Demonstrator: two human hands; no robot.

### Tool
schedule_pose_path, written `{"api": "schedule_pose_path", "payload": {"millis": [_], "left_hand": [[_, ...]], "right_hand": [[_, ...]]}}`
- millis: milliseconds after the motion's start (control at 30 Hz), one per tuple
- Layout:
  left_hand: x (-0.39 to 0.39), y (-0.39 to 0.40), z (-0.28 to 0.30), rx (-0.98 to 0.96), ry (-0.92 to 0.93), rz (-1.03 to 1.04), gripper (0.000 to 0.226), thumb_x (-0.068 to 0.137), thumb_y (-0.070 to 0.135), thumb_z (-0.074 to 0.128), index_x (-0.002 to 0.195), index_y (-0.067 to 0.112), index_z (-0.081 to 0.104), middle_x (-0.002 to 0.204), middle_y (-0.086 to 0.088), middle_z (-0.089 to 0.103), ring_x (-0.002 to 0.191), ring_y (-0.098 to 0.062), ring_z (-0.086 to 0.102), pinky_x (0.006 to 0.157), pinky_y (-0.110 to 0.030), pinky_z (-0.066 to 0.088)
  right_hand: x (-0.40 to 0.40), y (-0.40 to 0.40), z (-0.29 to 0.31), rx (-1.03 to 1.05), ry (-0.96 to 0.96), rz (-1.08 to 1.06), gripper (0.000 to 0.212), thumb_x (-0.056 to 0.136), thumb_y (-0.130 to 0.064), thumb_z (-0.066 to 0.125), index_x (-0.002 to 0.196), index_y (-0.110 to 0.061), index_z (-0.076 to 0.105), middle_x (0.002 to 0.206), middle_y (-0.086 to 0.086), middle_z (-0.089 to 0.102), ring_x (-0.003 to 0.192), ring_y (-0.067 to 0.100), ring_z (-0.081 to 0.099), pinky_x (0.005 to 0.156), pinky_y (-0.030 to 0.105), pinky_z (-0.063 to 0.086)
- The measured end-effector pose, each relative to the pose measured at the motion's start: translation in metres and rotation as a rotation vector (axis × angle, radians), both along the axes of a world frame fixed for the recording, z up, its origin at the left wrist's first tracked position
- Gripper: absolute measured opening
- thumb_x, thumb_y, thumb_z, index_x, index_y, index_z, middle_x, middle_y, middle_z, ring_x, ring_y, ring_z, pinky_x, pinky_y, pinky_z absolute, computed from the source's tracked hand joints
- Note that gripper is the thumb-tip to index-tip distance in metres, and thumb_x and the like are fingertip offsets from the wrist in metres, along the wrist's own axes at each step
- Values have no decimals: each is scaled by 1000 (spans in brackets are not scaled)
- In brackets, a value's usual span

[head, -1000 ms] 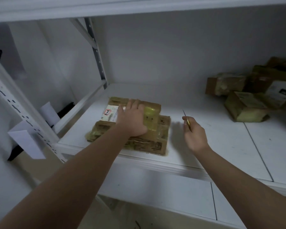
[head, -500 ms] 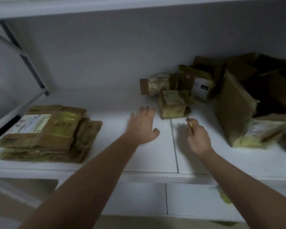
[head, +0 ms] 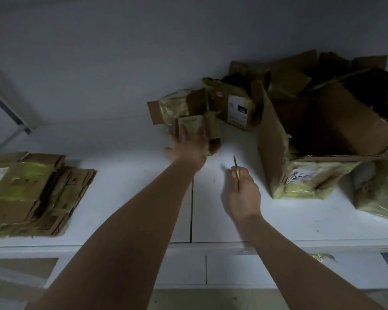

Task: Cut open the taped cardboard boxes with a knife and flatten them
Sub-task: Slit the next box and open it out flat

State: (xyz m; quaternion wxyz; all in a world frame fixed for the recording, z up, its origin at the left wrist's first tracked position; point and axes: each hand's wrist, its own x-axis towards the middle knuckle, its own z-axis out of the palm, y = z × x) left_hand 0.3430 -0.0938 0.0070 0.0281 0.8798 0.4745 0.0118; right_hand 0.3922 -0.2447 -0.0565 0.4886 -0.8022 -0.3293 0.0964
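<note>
Our left hand point(head: 186, 144) reaches far back on the shelf point(head: 130, 198), fingers spread and fairly straight, laid on the near face of a small taped box point(head: 192, 125). The palm covers the lower part of that box; we cannot tell whether the fingertips curl over its top. Our right hand point(head: 242, 198) sits nearer to us and to the right, fingers curled round a knife point(head: 236, 173) with a yellowish handle. The thin dark blade points up and away from us, standing in the gap between the two hands, and it touches no cardboard.

The small box lies just beyond and left of the blade tip, at the near edge of a heap of boxes against the back wall. Just behind it leans another small box point(head: 177, 106) wrapped in yellow-green tape, one flap sticking out to the left. To its right stands a box with a white label point(head: 236, 113). Right of our knife hand, near it but apart, a large open box point(head: 323, 139) lies tipped, its dark inside facing us, with torn tape along its edges and a printed label on its lower face. More cardboard is piled behind it.

Well to the left, near the shelf's front edge, a stack of flattened boxes point(head: 31, 193) lies flat, with a white label on the top piece.
</note>
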Motion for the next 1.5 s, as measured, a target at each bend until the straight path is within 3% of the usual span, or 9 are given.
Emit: {"api": "schedule_pose_path", "payload": {"millis": [100, 233, 533, 700, 933, 1033, 1167, 1400, 1500], "left_hand": [[-10, 2, -1, 83, -42, -36, 57, 96, 19, 50, 148, 30, 29, 156, -11, 17, 128, -39, 32, 95, -43, 44], [-41, -2, 6, 142, -96, -64, 42, 97, 18, 50, 138, 28, 48, 139, -12, 39, 115, -36, 42, 92, -40, 47], [-157, -50, 43, 286, -50, -20, 49, 89, 56, 51, 134, 35, 52, 134, -4, 42, 121, -26, 38, 85, -40, 49], [-172, -61, 54, 87, -36, -128, 101, 57, 95, 27, 139, 38, 43, 132, -3, 45, 122, -25, 43, 92, -44, 48], [-218, -10, 51, -201, 154, -192, 106, 67, 72, 67, 152, 42, 10, 161, -4, 3, 147, -33, -4, 116, -56, 18], [-223, -7, 39, -233, 44, -168, 82, 87, 45, 66, 152, 38, 17, 160, -8, 11, 145, -30, 16, 117, -39, 23], [-213, -25, 26, -151, -84, -47, 75, 84, 64, 56, 149, 34, 32, 141, -10, 31, 124, -29, 48, 105, -39, 41], [-207, -29, 26, -142, -6, -58, 73, 89, 66, 43, 150, 29, 30, 138, -16, 28, 121, -33, 49, 103, -43, 42], [-208, -30, 25, -119, 21, -63, 71, 90, 67, 39, 150, 30, 28, 139, -14, 28, 121, -32, 48, 101, -44, 44]], "right_hand": [[-1, 2, -2, -12, -20, -10, 23, 99, -30, 36, 109, -18, 53, 97, 9, 61, 90, 29, 55, 76, 37, 45], [-1, -1, 0, -8, -36, 8, 23, 100, -27, 35, 109, -16, 53, 98, 9, 60, 90, 29, 55, 75, 35, 42], [-12, -4, 11, -80, -132, 43, 23, 99, -22, 36, 106, -9, 54, 101, 18, 60, 93, 36, 53, 76, 36, 37], [-28, -1, 16, -99, -71, 121, 26, 100, -26, 33, 99, -9, 53, 94, 16, 61, 86, 35, 54, 75, 38, 43], [-58, -9, 17, -122, -56, 178, 26, 101, -30, 33, 102, -12, 52, 92, 17, 60, 81, 34, 56, 68, 34, 40], [-76, -7, 24, -153, -54, 213, 23, 100, -29, 35, 105, -13, 50, 93, 9, 61, 84, 31, 57, 71, 37, 45], [-98, 1, 31, -127, 118, 242, 25, 94, -10, 45, 117, -10, 37, 97, 8, 55, 85, 27, 54, 72, 32, 41], [-115, 15, 24, 20, 358, 102, 13, 98, -20, 44, 92, -9, 49, 80, 14, 61, 60, 26, 55, 50, 26, 43], [-119, 17, 18, 42, 374, 52, 16, 98, -23, 44, 89, -12, 52, 74, 13, 63, 62, 25, 54, 60, 33, 48]]}}
